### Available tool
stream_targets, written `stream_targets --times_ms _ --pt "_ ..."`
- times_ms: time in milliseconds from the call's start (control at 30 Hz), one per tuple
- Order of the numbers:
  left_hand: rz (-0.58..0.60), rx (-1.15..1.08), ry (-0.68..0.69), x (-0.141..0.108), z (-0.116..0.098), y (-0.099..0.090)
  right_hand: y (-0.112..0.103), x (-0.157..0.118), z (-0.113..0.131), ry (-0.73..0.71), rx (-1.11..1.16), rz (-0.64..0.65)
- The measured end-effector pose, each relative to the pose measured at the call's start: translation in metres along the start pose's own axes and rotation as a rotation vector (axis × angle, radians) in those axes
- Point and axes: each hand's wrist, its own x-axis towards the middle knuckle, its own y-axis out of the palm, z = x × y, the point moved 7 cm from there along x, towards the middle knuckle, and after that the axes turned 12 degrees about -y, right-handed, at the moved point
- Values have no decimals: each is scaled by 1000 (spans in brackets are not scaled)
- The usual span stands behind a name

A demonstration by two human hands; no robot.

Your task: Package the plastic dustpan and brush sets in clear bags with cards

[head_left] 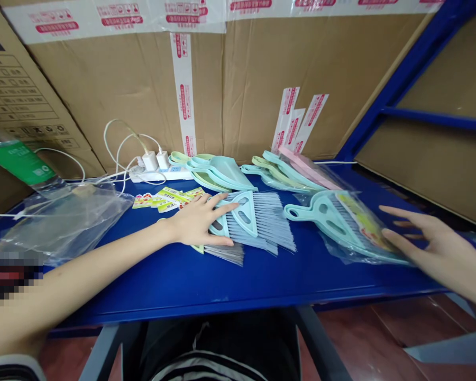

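My left hand [200, 219] lies palm down with fingers spread over the handle end of several small hand brushes [272, 217]. Their tops are light blue and the bristles grey-blue; one with darker bristles [226, 254] lies underneath. Part of the handles is hidden under my palm. At the right, my right hand [432, 243] is open, fingers apart, by the edge of a light-blue dustpan and brush set [333, 219] in a clear bag with a yellow-green label card [360, 217]. Whether the fingertips touch the bag I cannot tell.
Behind the brushes lie loose dustpans [226, 172] and bagged sets [301, 166] in green, blue and pink. Label cards [168, 198] sit left of them. A power strip [178, 173], clear plastic bags [67, 222] and a bottle [21, 161] occupy the left of the blue table [206, 291].
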Motion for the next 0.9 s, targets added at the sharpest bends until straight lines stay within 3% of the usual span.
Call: stream_targets --times_ms 133,300,433,567,700,800,900 --pt "9 22 -2 6 -2 0 -5 5 50 -271 -100 -25" --pt "14 33 -9 12 -5 1 9 7 124 -696 -112 -68" --pt "-22 34 17 18 -10 0 35 23 160 -826 -76 25" --pt "-44 56 40 24 -14 0 79 35 177 -873 26 295" --pt "-101 89 60 27 -16 2 116 29 175 -826 89 535" --pt "-225 131 60 27 -21 -2 127 21 171 -817 117 609" --pt "-344 231 93 28 -29 -14 129 18 166 -813 89 594"
